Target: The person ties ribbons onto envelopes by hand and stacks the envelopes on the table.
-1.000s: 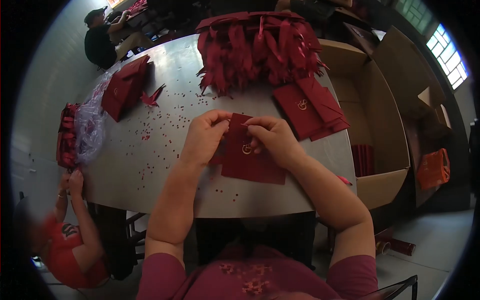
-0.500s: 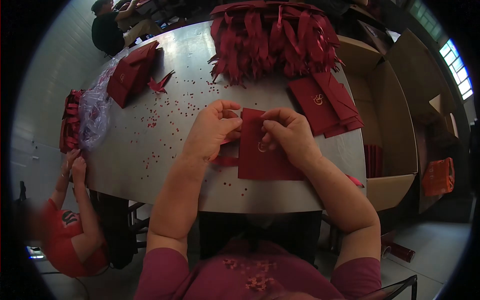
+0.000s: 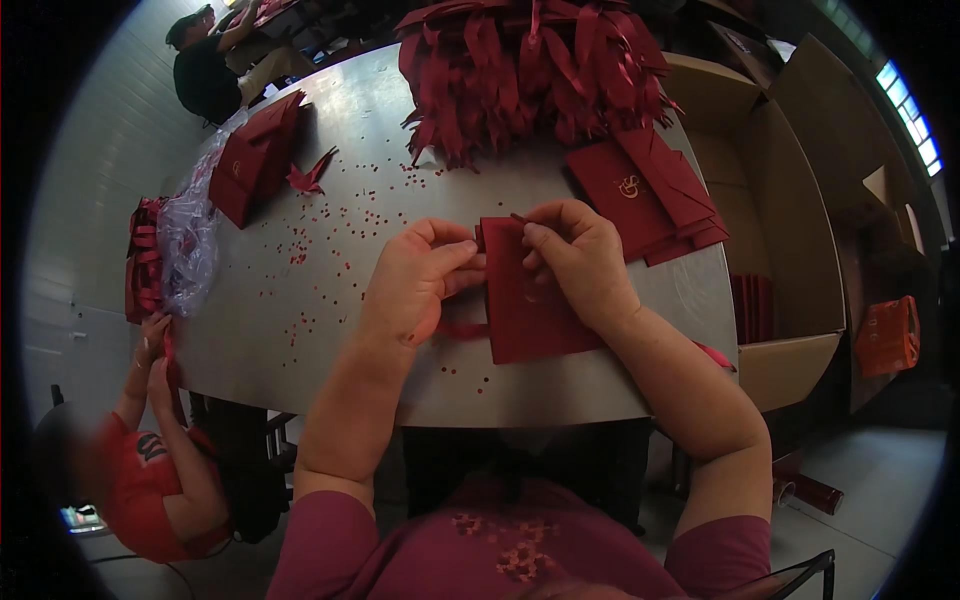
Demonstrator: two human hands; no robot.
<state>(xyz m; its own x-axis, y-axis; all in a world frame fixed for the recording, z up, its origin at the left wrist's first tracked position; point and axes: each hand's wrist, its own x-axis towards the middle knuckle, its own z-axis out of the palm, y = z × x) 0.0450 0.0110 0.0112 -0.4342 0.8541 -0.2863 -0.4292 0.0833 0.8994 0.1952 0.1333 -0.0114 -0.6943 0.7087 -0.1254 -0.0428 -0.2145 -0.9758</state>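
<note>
A dark red bag [image 3: 535,310] with a faint gold mark stands between my hands above the metal table. My left hand [image 3: 425,270] is at its left edge, thumb and index finger pinched together near the upper corner; what they hold is too small to make out. A red ribbon [image 3: 462,330] hangs beside the bag's left edge, below that hand. My right hand [image 3: 575,255] is closed at the bag's top edge, pinching the dark red end of a ribbon between thumb and index finger.
Beaded-looking red dots lie scattered across the metal table [image 3: 370,340]. Folded red bags [image 3: 645,195] lie at right, beside an open cardboard box [image 3: 790,200]. A ribboned bag stack [image 3: 535,80] stands at the back. Red bags [image 3: 255,160] and plastic wrap [image 3: 190,240] are left, near a co-worker.
The view has shifted slightly. My left thumb and index finger have come together at the bag's edge. My right hand has stayed at the top edge, a ribbon end now showing above its fingers.
</note>
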